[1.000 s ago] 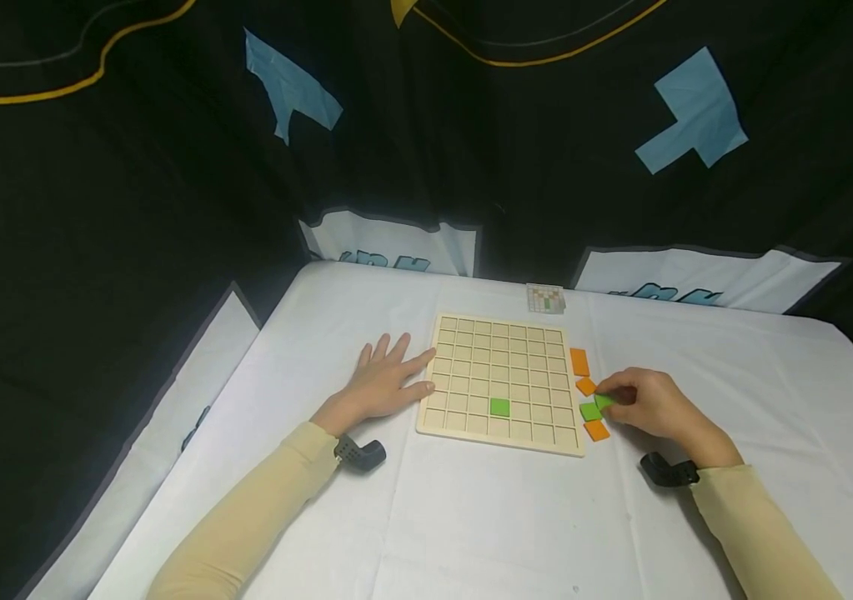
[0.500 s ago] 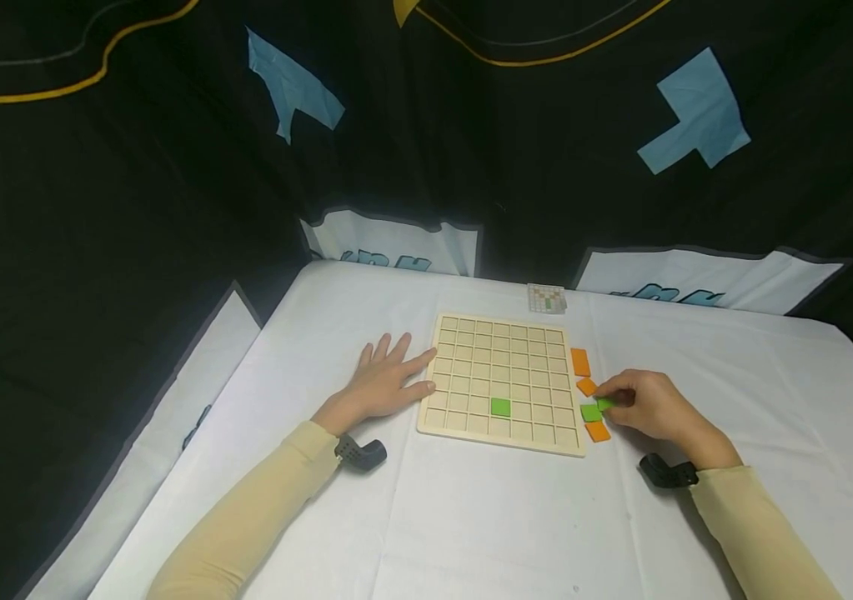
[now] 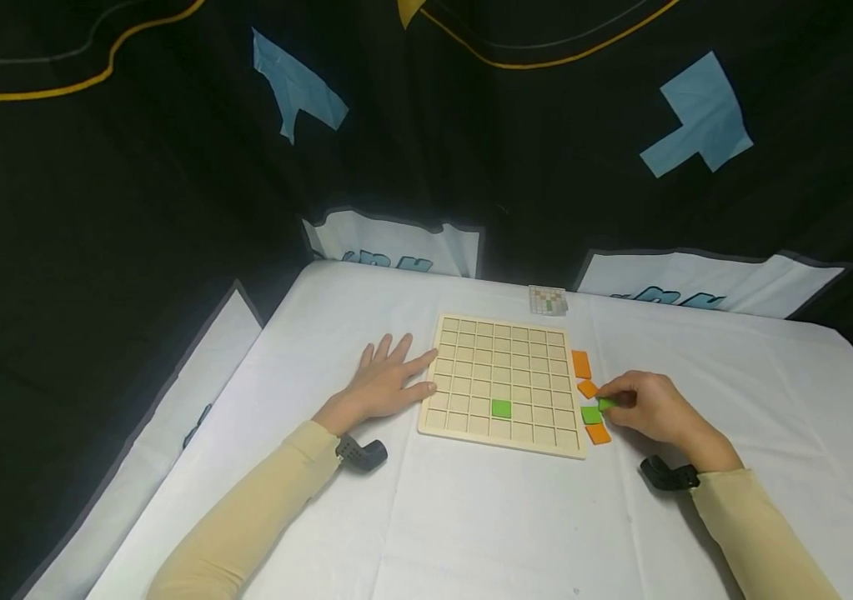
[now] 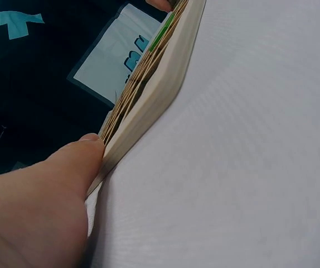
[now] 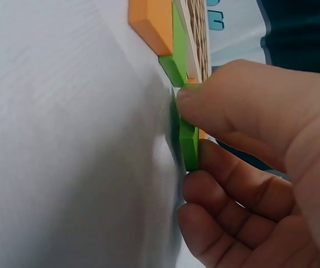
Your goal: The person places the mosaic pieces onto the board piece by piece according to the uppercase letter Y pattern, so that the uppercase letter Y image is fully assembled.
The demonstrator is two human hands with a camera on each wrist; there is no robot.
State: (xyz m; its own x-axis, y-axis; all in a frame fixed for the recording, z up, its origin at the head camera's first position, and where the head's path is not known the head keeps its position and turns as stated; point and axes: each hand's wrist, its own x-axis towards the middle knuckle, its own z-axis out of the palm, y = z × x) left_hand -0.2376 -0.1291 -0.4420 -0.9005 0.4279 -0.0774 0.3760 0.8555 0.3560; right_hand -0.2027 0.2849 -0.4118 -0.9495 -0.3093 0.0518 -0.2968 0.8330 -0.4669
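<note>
A square wooden grid board lies on the white table, with one green tile in a cell of its lower part. My left hand rests spread at the board's left edge, thumb and index finger touching the rim; the left wrist view shows the thumb on it. Right of the board, my right hand pinches a green tile between thumb and fingers, low at the cloth. Another green tile lies just beside it, between the board and the hand.
Orange tiles lie along the board's right side: a larger one, a turned one and one nearer me. A small stack of clear pattern cards sits behind the board. A black curtain hangs beyond the table.
The green tile in my right hand has tilted slightly and shifted a little nearer to me. My left hand and the board stay put; the head view has drifted slightly.
</note>
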